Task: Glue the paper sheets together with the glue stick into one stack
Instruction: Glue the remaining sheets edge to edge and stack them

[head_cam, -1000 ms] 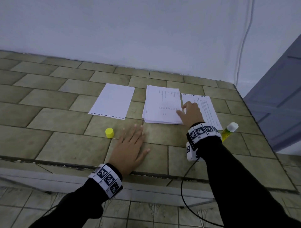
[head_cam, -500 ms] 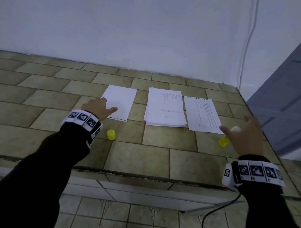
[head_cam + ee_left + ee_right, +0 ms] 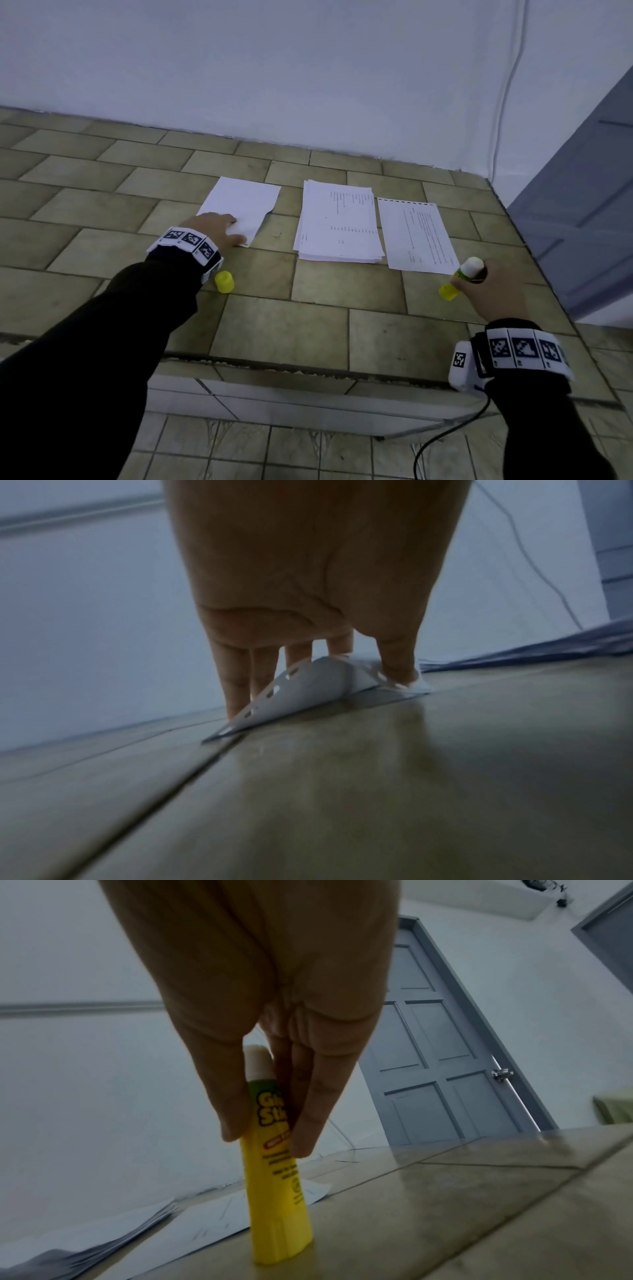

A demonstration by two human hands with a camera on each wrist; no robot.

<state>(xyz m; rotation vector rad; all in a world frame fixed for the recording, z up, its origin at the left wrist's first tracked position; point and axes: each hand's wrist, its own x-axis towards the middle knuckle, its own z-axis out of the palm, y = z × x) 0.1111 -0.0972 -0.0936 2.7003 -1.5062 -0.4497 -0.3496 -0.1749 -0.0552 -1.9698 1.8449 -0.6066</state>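
Note:
A blank white sheet (image 3: 245,204) lies at the left of the tiled ledge. My left hand (image 3: 219,229) pinches its near edge, which bows up between thumb and fingers (image 3: 308,685). A stack of printed sheets (image 3: 337,222) lies in the middle, and a single printed sheet (image 3: 416,234) to its right. My right hand (image 3: 483,284) grips the uncapped yellow glue stick (image 3: 460,279), (image 3: 277,1177), white tip up, its base on the ledge. The yellow cap (image 3: 224,281) stands near my left wrist.
The tiled ledge (image 3: 308,325) ends at a front edge near me and at a white wall behind. A grey door (image 3: 589,192) stands to the right. A black cable (image 3: 442,442) hangs below my right wrist.
My left hand went from the near ledge to the blank sheet and took hold of its edge. My right hand left the stack, reached right and took hold of the glue stick.

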